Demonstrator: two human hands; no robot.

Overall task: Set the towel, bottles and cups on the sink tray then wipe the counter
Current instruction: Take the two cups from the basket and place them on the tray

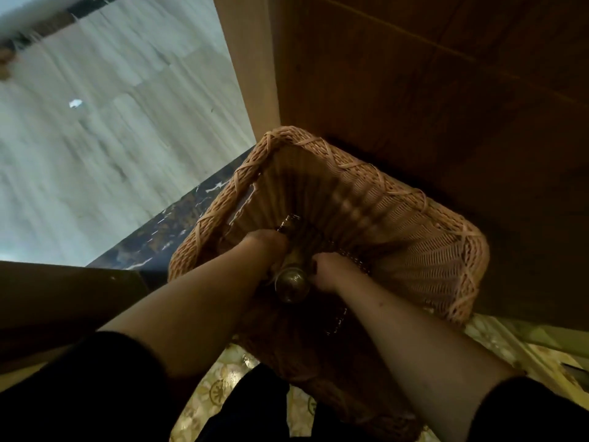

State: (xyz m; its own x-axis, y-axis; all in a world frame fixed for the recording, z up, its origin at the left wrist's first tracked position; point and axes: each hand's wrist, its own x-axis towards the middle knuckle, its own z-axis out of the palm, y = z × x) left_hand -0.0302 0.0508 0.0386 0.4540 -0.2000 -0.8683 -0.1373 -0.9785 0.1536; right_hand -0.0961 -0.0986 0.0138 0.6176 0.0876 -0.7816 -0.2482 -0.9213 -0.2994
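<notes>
Both arms reach down into a tall woven wicker basket [414, 237] on the floor. Between the hands stands a brownish bottle [291, 283] with a rounded shiny cap, seen from above. My left hand [267, 245] is closed around the bottle's left side, inside the basket. My right hand [331, 269] has its fingers curled against the bottle's right side. The bottle's lower part and the basket's bottom are dark and hidden. No towel, cups or sink tray are in view.
A dark wooden cabinet [430, 90] rises right behind the basket. A dark marble threshold strip [178, 224] runs at the left, with pale wood flooring [111, 138] beyond. Patterned yellow floor tiles [223, 387] lie under the basket. A small white scrap [75, 103] lies on the floor.
</notes>
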